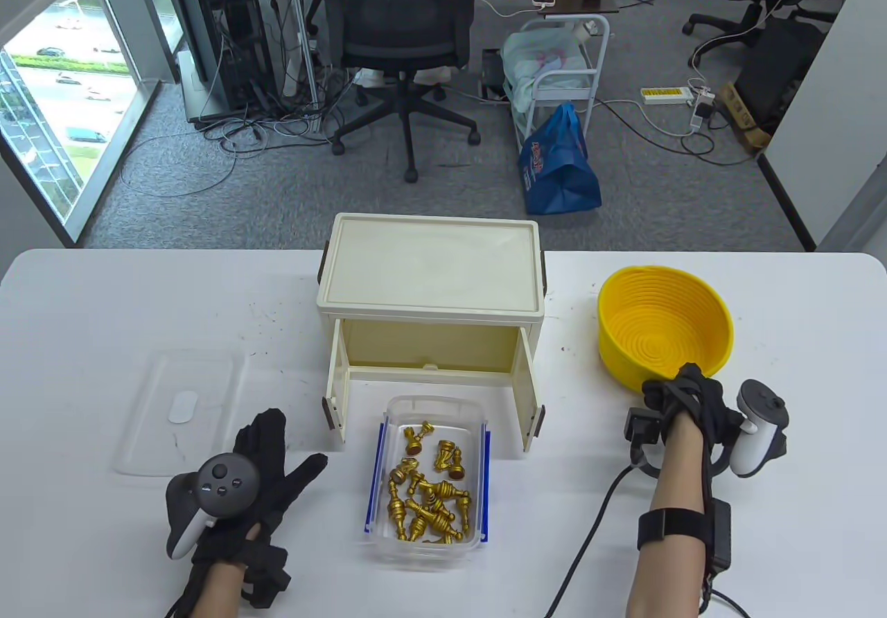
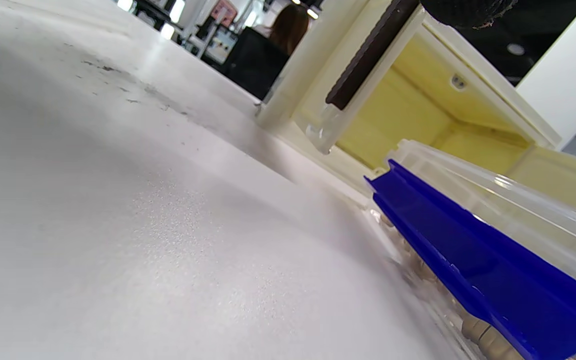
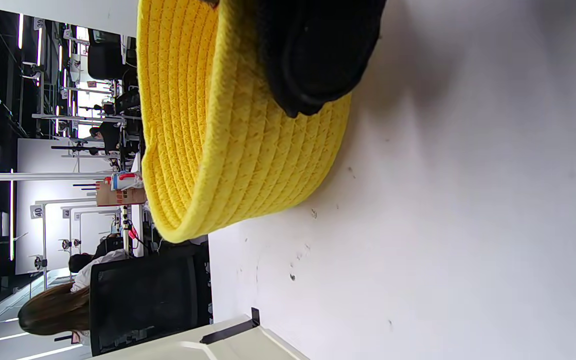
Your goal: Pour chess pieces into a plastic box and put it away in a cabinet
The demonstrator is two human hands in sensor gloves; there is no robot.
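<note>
A white table (image 1: 83,341) is filling the lower half of the table view, with an office floor, chairs and cables lying beyond it. The right hand (image 1: 686,403) is gripping the near rim of a yellow woven basket (image 1: 665,330) at the table's right side; its fingers are curling over the rim and are mostly hidden behind the glove and straps. In the right wrist view, which is turned on its side, only one black fingertip is showing, pressing on the basket's outer wall, and the basket is cut off at the top edge. The left hand (image 1: 267,469) is lying open and flat on the table, fingers spread, holding nothing, just left of the clear plastic box (image 1: 433,410). Gold chess pieces (image 1: 428,497) are lying heaped inside the box; how many cannot be made out. The box is sitting directly in front of the cream cabinet (image 1: 429,261), whose two doors are standing open. The left wrist view is showing only the box's blue clasp (image 2: 473,270) and part of the cabinet's interior. A clear lid (image 1: 180,410) is lying flat to the left, hard to see against the table.
</note>
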